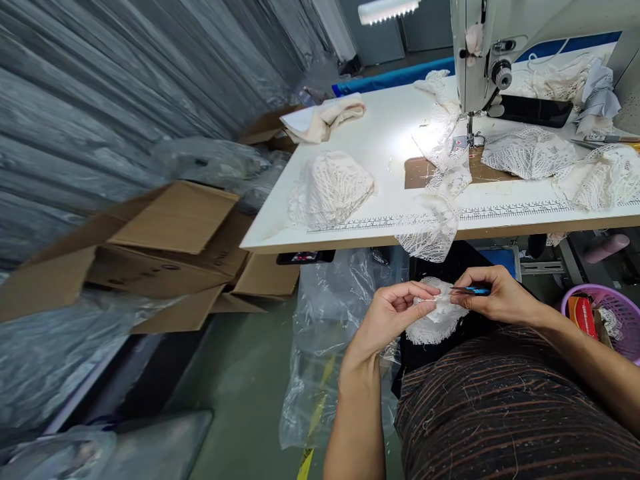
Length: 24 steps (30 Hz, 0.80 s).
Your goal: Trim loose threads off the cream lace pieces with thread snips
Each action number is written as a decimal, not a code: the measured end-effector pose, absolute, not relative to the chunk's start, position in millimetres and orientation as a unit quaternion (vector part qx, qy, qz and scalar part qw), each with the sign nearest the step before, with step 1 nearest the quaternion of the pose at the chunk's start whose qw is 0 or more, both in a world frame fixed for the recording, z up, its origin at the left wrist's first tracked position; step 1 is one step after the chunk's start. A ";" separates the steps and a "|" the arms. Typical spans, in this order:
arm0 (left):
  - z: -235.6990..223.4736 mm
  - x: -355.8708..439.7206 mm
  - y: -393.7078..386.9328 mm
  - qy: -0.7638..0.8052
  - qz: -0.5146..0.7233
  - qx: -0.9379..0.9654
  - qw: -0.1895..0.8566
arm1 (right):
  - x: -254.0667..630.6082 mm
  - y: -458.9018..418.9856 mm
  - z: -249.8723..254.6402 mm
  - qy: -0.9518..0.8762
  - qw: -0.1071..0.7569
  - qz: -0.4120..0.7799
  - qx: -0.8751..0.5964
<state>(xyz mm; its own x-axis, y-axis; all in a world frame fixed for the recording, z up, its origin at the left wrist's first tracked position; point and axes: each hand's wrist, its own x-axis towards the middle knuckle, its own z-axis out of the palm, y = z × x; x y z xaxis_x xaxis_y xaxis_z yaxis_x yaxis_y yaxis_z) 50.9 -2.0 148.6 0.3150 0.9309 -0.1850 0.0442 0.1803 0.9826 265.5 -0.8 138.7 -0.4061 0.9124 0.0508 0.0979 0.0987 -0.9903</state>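
White lace piece (pixel 434 319) hangs below counter (pixel 380 143) edge, left hand (pixel 403 313) fingers pinching it; right hand (pixel 493 293) fingers clamp blue-handled snips (pixel 475 291).

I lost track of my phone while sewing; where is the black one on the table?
In the head view, the black phone lies at the right, just right of the sewing machine's needle, behind a lace piece.

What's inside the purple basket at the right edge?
The purple basket holds a red box and some white lace. Its bottom is hidden beneath them, and the right forearm covers part of its near side.
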 end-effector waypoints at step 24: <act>145.2 40.2 2.6 0.371 0.401 0.639 0.542 | 262.4 -2.5 127.2 -0.660 0.408 0.531 -0.341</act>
